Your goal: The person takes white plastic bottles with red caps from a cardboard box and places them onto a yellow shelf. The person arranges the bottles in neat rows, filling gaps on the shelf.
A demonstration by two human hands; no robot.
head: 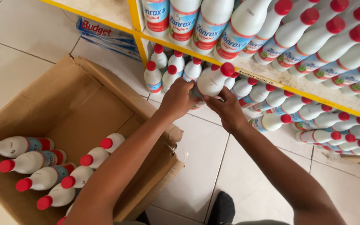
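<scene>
Head view: both hands' fingers grip one bottle; eight fill the box.

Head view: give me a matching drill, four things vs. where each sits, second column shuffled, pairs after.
Things:
1. White plastic bottle with red cap
2. Brown cardboard box
3. Left hand
4. Yellow metal shelf edge

Places:
A. On the tiled floor, open, with bottles inside
B. Running along the front of the upper rack of bottles
C. Held between both hands in front of the lower shelf
D. Gripping the held bottle from the box side, opposite the right hand

Pairs: 1-C, 2-A, 3-D, 4-B
</scene>
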